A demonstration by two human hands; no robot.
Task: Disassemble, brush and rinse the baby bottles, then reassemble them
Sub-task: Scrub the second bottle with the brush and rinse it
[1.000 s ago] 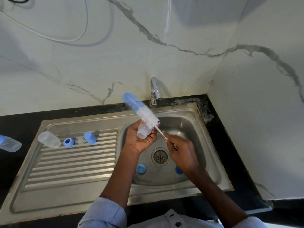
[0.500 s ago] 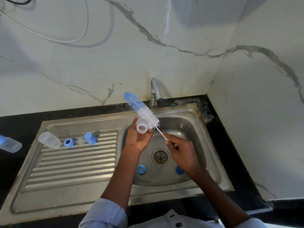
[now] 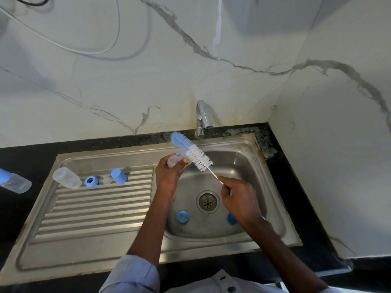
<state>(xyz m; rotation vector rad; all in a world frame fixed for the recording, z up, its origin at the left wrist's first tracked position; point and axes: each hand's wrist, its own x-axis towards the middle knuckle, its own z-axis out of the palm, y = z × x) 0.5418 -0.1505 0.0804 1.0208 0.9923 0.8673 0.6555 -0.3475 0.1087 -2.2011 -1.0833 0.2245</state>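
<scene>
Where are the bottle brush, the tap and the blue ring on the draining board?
bottle brush (image 3: 195, 154), head view, on the white bristles.
tap (image 3: 202, 117), head view, on the curved metal spout.
blue ring (image 3: 91, 181), head view, on its rim.

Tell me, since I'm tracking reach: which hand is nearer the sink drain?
Right. The right hand hangs just beside the drain, holding the brush; the left hand is up-left, holding a bottle.

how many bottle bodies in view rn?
3: one gripped in the left hand over the basin, one lying on the drainboard, one capped on the counter at the far left. More may be off frame.
</scene>
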